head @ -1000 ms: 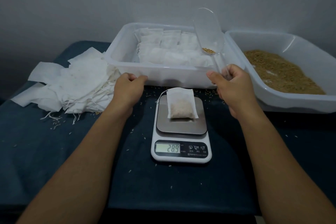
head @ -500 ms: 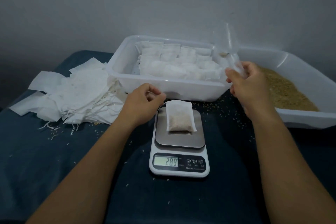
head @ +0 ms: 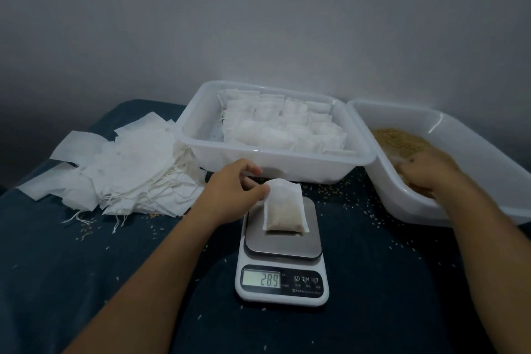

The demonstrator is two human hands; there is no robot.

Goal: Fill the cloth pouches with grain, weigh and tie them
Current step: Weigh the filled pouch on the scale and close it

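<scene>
A white cloth pouch [head: 284,210] part-filled with grain lies on the steel plate of a white digital scale [head: 281,284], whose display reads 28.9. My left hand [head: 230,190] pinches the pouch's top left corner between thumb and fingers. My right hand [head: 431,175] is down inside the white tray [head: 402,201] at the right, on the brown grain [head: 399,141]. It is blurred, and the clear plastic scoop [head: 398,159] it grips shows only as a faint pale shape.
A white tub [head: 273,169] with several filled pouches [head: 281,129] stands behind the scale. A heap of flat empty pouches [head: 123,169] with loose strings lies at the left. Stray grains dot the dark blue cloth [head: 86,267]. A grey wall stands behind.
My right hand has swung right and down, from above the tub's corner into the grain tray. My left hand has moved from beside the scale onto the pouch's corner.
</scene>
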